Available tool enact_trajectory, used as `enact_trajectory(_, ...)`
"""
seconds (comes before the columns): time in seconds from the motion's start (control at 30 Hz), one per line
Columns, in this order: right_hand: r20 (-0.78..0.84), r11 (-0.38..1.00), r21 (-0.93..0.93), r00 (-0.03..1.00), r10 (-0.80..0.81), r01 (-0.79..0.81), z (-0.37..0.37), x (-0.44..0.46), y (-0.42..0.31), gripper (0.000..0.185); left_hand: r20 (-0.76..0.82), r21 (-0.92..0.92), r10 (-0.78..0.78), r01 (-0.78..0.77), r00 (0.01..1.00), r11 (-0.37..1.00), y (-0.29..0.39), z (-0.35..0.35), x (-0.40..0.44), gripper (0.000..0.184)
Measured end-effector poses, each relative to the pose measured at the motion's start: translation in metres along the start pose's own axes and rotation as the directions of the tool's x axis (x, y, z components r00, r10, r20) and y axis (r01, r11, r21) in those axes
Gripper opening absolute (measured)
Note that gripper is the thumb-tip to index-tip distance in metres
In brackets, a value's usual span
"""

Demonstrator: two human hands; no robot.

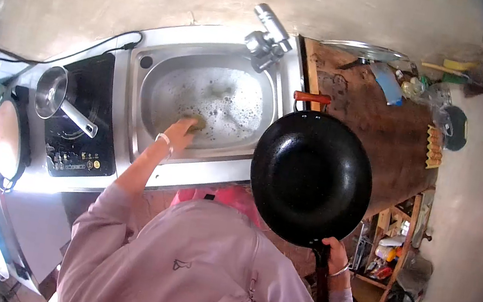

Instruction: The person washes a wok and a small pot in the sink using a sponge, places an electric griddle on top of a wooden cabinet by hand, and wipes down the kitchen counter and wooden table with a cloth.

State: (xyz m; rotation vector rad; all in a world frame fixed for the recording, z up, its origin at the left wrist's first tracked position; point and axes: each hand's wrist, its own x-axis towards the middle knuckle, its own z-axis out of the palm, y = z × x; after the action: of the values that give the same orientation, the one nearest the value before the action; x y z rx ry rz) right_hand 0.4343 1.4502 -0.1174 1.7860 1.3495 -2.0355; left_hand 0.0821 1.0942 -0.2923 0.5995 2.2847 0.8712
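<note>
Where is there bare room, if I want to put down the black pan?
The brown table looks bare in its middle, between the pan and the ridged orange thing. Its back is crowded with a lid, a blue packet and plastic bags. The small pot crowds the cooktop.

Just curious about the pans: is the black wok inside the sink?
No, the right hand holds the wok by its handle, beside the sink.

No readable text; cooktop panel [77, 161] markings too small.

no clue what's under the left hand [179, 135] by the front edge of the sink [206, 155], and the induction cooktop lettering [88, 156] is unreadably tiny
</note>
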Motion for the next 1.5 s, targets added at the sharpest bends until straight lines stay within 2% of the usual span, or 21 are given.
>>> enact_trajectory(0.07, 0.000, 0.980, -0.160, 0.993, -0.121, 0.119, -0.002, 0.004, -0.001, 0.022, 0.043, 0.010, 0.001, -0.002, 0.999, 1.000, -0.013, 0.006, 0.037, 0.051)
enact_trajectory(0.1, -0.002, 0.978, -0.174, 0.993, -0.121, 0.119, 0.016, -0.008, -0.013, 0.022, 0.103, 0.179, -0.079, 0.059, 0.992, 0.982, -0.017, 0.014, 0.057, 0.058)
enact_trajectory(0.13, 0.037, 0.986, -0.151, 0.997, -0.068, 0.073, 0.046, -0.029, -0.034, 0.022, 0.150, 0.345, -0.166, 0.106, 0.975, 0.933, -0.018, 0.020, 0.073, 0.067)
enact_trajectory(0.27, 0.026, 0.975, -0.223, 1.000, 0.010, -0.004, 0.061, -0.025, -0.055, 0.022, 0.098, 0.443, -0.232, 0.166, 0.968, 0.881, -0.016, 0.033, 0.111, 0.072)
enact_trajectory(0.33, 0.057, 0.976, -0.208, 0.996, 0.069, -0.055, 0.100, -0.038, -0.076, 0.013, 0.260, 0.516, -0.273, 0.106, 0.926, 0.850, -0.017, 0.038, 0.116, 0.079)
enact_trajectory(0.37, 0.063, 0.933, -0.361, 0.998, 0.026, -0.002, 0.110, -0.040, -0.082, 0.013, 0.268, 0.472, -0.185, 0.039, 0.946, 0.881, -0.038, 0.055, 0.115, 0.072)
enact_trajectory(0.47, 0.019, 0.919, -0.372, 0.989, 0.146, -0.129, 0.116, -0.025, -0.085, 0.013, 0.293, 0.604, -0.098, -0.104, 0.951, 0.790, -0.049, 0.042, 0.092, 0.050)
enact_trajectory(0.53, 0.083, 0.914, -0.385, 0.982, 0.170, -0.126, 0.132, -0.017, -0.086, 0.014, 0.226, 0.603, -0.168, -0.003, 0.960, 0.798, -0.080, 0.038, 0.091, 0.040)
enact_trajectory(0.6, 0.166, 0.898, -0.388, 0.943, 0.288, -0.206, 0.136, 0.000, -0.084, 0.029, -0.063, 0.470, -0.335, 0.324, 0.940, 0.821, -0.101, 0.026, 0.083, 0.035)
enact_trajectory(0.73, 0.279, 0.841, -0.507, 0.887, 0.368, -0.189, 0.171, 0.022, -0.088, 0.029, -0.114, 0.332, -0.402, 0.417, 0.908, 0.846, -0.091, -0.028, 0.050, 0.031)
enact_trajectory(0.77, 0.299, 0.828, -0.530, 0.873, 0.386, -0.185, 0.176, 0.033, -0.085, 0.029, -0.226, 0.127, -0.392, 0.426, 0.892, 0.896, -0.091, -0.036, 0.042, 0.031)
enact_trajectory(0.8, 0.314, 0.814, -0.552, 0.858, 0.405, -0.183, 0.182, 0.041, -0.085, 0.030, -0.329, -0.082, -0.397, 0.393, 0.857, 0.916, -0.088, -0.044, 0.033, 0.031)
enact_trajectory(0.87, 0.397, 0.789, -0.602, 0.814, 0.425, -0.119, 0.215, 0.033, -0.096, 0.033, -0.409, -0.121, -0.339, 0.318, 0.848, 0.940, -0.067, -0.057, 0.004, 0.029)
enact_trajectory(0.93, 0.405, 0.776, -0.607, 0.775, 0.486, -0.169, 0.231, 0.043, -0.095, 0.035, -0.569, -0.272, -0.214, 0.063, 0.794, 0.960, -0.065, -0.058, -0.010, 0.027)
enact_trajectory(1.03, 0.418, 0.733, -0.644, 0.700, 0.578, -0.220, 0.249, 0.062, -0.095, 0.042, -0.560, -0.430, -0.298, 0.036, 0.773, 0.902, -0.072, -0.039, -0.013, 0.027)
enact_trajectory(1.1, 0.442, 0.720, -0.637, 0.636, 0.633, -0.275, 0.257, 0.077, -0.095, 0.047, -0.422, -0.668, -0.455, 0.071, 0.784, 0.741, -0.052, -0.045, -0.021, 0.032)
enact_trajectory(1.2, 0.441, 0.675, -0.644, 0.547, 0.711, -0.359, 0.264, 0.104, -0.099, 0.047, -0.452, -0.639, -0.468, 0.090, 0.760, 0.764, -0.064, -0.036, -0.014, 0.040)
enact_trajectory(1.23, 0.398, 0.676, -0.647, 0.600, 0.694, -0.353, 0.269, 0.105, -0.103, 0.047, -0.452, -0.647, -0.479, 0.094, 0.753, 0.757, -0.063, -0.036, -0.013, 0.040)
enact_trajectory(1.33, 0.265, 0.579, -0.667, 0.577, 0.772, -0.468, 0.279, 0.128, -0.108, 0.046, -0.410, -0.638, -0.524, 0.175, 0.746, 0.749, -0.058, -0.042, -0.007, 0.042)
enact_trajectory(1.4, 0.242, 0.550, -0.742, 0.611, 0.754, -0.384, 0.286, 0.135, -0.118, 0.046, -0.473, -0.457, -0.454, 0.230, 0.755, 0.859, -0.061, -0.042, -0.001, 0.041)
enact_trajectory(1.5, 0.314, 0.523, -0.708, 0.451, 0.835, -0.476, 0.289, 0.159, -0.126, 0.048, -0.458, -0.542, -0.491, 0.205, 0.741, 0.815, -0.073, -0.031, 0.007, 0.042)
